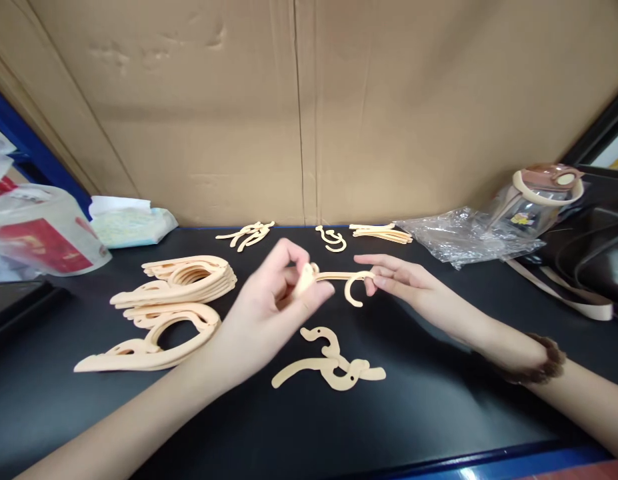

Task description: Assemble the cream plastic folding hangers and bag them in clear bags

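My left hand point(276, 293) is closed in a pinch on one end of a thin pale-orange plastic hook piece point(346, 280), held above the black table point(429, 400). My right hand point(396, 277) pinches the other end of the same piece with its fingertips, by the curved hook. Just below my hands, two or three similar curved pieces point(331, 367) lie overlapped on the table. A stack of larger flat curved hanger parts point(173, 293) lies to the left of my left hand.
Small piles of parts lie along the back: thin curved ones point(249, 235), a hook point(333, 239), flat strips point(381, 232). Crumpled clear plastic point(459, 240) and a lidded bottle point(539, 197) sit at the right, a tissue pack point(131, 223) and a plastic bag point(39, 233) at the left. A cardboard wall point(309, 107) stands behind.
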Available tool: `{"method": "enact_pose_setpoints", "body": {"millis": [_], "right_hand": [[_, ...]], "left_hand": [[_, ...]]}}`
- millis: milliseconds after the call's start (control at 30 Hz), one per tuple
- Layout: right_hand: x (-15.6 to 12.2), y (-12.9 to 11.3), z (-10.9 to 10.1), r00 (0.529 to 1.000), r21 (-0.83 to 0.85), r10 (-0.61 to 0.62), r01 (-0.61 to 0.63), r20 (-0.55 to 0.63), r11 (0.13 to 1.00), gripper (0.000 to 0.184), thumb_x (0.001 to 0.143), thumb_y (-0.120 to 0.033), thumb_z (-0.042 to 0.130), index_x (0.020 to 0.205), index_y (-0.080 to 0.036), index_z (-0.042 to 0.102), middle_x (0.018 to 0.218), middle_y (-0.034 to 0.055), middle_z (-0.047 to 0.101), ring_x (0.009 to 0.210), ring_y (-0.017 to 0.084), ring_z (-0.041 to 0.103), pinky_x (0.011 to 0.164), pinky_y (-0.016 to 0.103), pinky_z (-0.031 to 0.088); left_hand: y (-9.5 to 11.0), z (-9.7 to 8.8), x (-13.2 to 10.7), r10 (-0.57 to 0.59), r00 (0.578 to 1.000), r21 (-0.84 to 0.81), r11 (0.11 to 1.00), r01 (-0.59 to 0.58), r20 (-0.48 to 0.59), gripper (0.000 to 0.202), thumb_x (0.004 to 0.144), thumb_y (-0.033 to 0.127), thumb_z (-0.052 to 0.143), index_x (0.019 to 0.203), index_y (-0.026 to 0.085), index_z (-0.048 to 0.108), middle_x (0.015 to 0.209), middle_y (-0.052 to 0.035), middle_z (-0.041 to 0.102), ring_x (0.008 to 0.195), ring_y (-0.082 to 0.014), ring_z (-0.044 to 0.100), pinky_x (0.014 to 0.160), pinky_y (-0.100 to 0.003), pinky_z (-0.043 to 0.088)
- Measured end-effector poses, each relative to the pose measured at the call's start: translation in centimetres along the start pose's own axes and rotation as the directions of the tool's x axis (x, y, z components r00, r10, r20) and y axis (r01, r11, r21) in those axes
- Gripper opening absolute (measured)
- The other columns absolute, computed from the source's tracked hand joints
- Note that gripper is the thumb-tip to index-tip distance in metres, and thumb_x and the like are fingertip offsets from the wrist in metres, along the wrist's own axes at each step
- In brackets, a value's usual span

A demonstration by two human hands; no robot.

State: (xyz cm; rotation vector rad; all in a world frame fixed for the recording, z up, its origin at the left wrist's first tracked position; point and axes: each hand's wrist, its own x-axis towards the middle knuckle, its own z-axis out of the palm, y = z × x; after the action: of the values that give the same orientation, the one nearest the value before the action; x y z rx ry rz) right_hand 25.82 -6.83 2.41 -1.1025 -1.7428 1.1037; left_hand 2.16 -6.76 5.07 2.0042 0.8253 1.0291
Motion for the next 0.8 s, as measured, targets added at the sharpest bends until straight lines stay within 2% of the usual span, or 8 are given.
{"method": "enact_pose_setpoints", "body": {"millis": [100,167,233,300,400,467,567,800], "right_hand": [[0.2,0.1,-0.1,0.997,0.029,-0.012,0.015,-0.082,0.999,0.018,0.092,-0.033,0.050,0.101,-0.022,0.061,0.083,0.0006,0.056,0.088,0.018,0.053,0.089,0.034,0.037],[0.3,0.1,-0.1,0.994,0.098,-0.024,0.035,-0.104,0.995,0.014,0.093,-0.033,0.048,0.094,-0.022,0.057,0.083,0.0005,0.058,0.086,0.017,0.054,0.087,0.034,0.038],[0.3,0.0,0.1,0.995,0.177,-0.015,0.033,-0.102,0.984,0.012,0.094,-0.033,0.047,0.093,-0.022,0.053,0.084,0.0010,0.063,0.088,0.018,0.056,0.089,0.036,0.038],[0.1,-0.3,0.3,0.997,0.238,0.021,-0.002,-0.079,0.971,0.011,0.094,-0.032,0.047,0.093,-0.022,0.051,0.086,0.0023,0.067,0.092,0.018,0.059,0.093,0.037,0.038],[-0.1,-0.7,0.6,0.996,0.286,0.089,-0.087,0.007,0.954,0.012,0.093,-0.031,0.050,0.090,-0.020,0.051,0.091,0.0039,0.069,0.089,0.016,0.062,0.090,0.035,0.043],[-0.1,-0.8,0.9,0.989,0.295,0.132,-0.148,0.073,0.944,0.011,0.089,-0.029,0.056,0.087,-0.019,0.053,0.095,0.0041,0.067,0.083,0.014,0.062,0.082,0.031,0.048],[-0.1,-0.5,1.2,0.971,0.311,0.193,-0.227,0.138,0.923,0.012,0.083,-0.026,0.063,0.086,-0.018,0.055,0.093,0.0021,0.064,0.077,0.012,0.062,0.073,0.028,0.053],[0.1,0.1,1.3,0.962,0.399,0.178,-0.249,0.207,0.882,0.018,0.080,-0.027,0.069,0.089,-0.018,0.056,0.089,0.0022,0.067,0.082,0.012,0.065,0.082,0.029,0.052]], "left_hand": [[-0.7,0.6,-0.6,0.228,0.941,0.397,0.862,-0.315,0.250,0.017,0.091,0.017,0.050,0.084,0.023,0.035,0.066,0.0087,0.046,0.052,-0.0061,0.045,0.051,-0.016,0.035],[-1.0,0.9,-0.9,0.304,0.874,0.488,0.737,-0.468,0.379,0.016,0.089,0.013,0.047,0.084,0.022,0.035,0.072,0.0068,0.053,0.055,-0.0072,0.051,0.052,-0.017,0.036],[-1.2,1.2,-1.1,0.328,0.841,0.523,0.669,-0.528,0.429,0.012,0.090,0.013,0.045,0.086,0.022,0.037,0.075,0.0050,0.055,0.057,-0.0082,0.054,0.050,-0.018,0.036],[-1.3,1.3,-1.1,0.313,0.842,0.559,0.638,-0.530,0.440,0.007,0.092,0.017,0.043,0.087,0.022,0.040,0.075,0.0048,0.056,0.054,-0.0084,0.053,0.047,-0.019,0.035],[-1.5,1.4,-1.1,0.239,0.892,0.604,0.666,-0.439,0.385,0.000,0.093,0.022,0.044,0.093,0.022,0.043,0.069,0.0061,0.057,0.048,-0.0091,0.051,0.043,-0.019,0.031],[-1.5,1.6,-1.1,0.192,0.926,0.630,0.687,-0.363,0.324,0.007,0.091,0.027,0.047,0.092,0.021,0.044,0.060,0.0079,0.053,0.043,-0.0097,0.047,0.042,-0.020,0.029],[-1.6,1.9,-1.0,0.139,0.959,0.684,0.676,-0.274,0.248,0.022,0.087,0.035,0.054,0.076,0.022,0.041,0.050,0.0089,0.046,0.039,-0.0102,0.043,0.042,-0.021,0.025],[-2.0,2.5,-0.9,0.049,0.967,0.696,0.685,-0.215,0.250,0.035,0.086,0.043,0.058,0.066,0.021,0.038,0.050,0.0068,0.052,0.041,-0.0114,0.048,0.043,-0.022,0.023]]}}
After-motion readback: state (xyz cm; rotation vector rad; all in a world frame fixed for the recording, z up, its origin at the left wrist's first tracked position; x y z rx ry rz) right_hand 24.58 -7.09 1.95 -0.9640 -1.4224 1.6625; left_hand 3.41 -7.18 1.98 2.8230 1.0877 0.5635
